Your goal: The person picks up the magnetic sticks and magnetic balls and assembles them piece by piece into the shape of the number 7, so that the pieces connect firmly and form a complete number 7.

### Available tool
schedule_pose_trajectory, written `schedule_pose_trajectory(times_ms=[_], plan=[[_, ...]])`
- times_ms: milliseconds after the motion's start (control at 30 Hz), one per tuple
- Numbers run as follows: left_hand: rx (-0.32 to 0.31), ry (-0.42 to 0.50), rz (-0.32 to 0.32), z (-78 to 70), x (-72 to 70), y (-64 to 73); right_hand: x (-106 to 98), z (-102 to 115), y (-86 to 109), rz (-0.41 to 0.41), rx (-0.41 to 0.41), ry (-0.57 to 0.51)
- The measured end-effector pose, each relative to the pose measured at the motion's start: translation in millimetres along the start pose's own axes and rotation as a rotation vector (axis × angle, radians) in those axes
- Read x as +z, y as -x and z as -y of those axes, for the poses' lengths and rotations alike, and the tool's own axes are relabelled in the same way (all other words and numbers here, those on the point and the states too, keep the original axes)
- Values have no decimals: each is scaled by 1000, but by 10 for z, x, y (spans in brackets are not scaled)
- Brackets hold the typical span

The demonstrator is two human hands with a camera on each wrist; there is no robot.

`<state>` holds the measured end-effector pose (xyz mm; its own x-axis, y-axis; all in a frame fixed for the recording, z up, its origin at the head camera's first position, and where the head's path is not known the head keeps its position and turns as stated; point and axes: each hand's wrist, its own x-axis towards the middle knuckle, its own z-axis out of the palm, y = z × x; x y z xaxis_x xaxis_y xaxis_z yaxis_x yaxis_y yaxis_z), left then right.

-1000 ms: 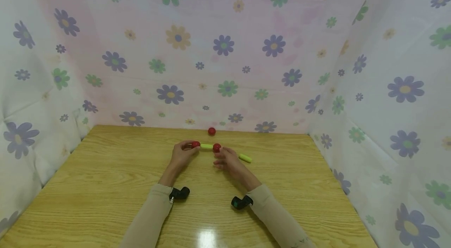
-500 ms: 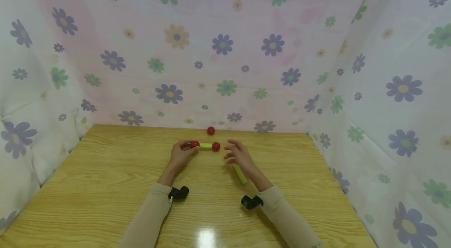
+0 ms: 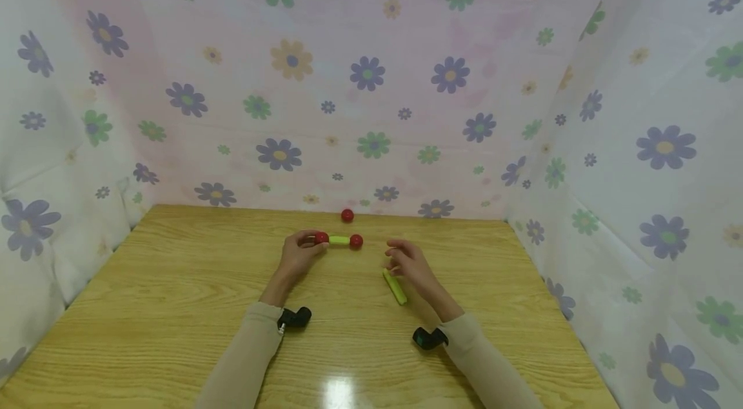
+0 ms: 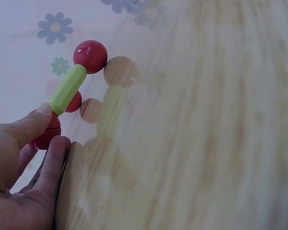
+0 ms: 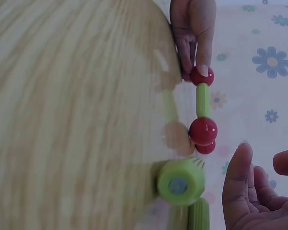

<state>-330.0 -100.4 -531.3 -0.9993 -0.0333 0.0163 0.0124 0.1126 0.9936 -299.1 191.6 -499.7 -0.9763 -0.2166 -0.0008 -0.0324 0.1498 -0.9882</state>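
Note:
My left hand point(image 3: 298, 255) pinches a red ball point(image 4: 47, 138) between thumb and fingers, low over the table. A yellow-green rod point(image 3: 339, 240) joins that ball to a second red ball point(image 3: 356, 241), the three in a row like a dumbbell. My right hand point(image 3: 411, 264) hovers to the right with nothing in it, its fingers loosely bent and apart from the second ball. By it lies a loose yellow-green rod point(image 3: 395, 287); the right wrist view shows its grey round end point(image 5: 178, 185). Another green rod point(image 5: 199, 214) shows there, apparently hidden by my hand in the head view.
A separate red ball point(image 3: 347, 215) rests near the back edge of the wooden table point(image 3: 191, 306). Flower-patterned cloth point(image 3: 325, 106) encloses the back and both sides. Black wrist cameras sit at both sleeves.
My right hand has come off the second red ball and drawn back to the right. The rod near it, formerly covered, now shows. My left hand keeps its grip in place.

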Motion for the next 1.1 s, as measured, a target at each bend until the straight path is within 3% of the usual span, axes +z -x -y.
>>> schedule_pose_trajectory(times_ms=[800, 1100], plan=[[4, -9, -1, -23, 10, 7, -217, -64, 229, 8, 74, 165], [2, -16, -12, -20, 14, 11, -290, -78, 268, 185, 142, 208]])
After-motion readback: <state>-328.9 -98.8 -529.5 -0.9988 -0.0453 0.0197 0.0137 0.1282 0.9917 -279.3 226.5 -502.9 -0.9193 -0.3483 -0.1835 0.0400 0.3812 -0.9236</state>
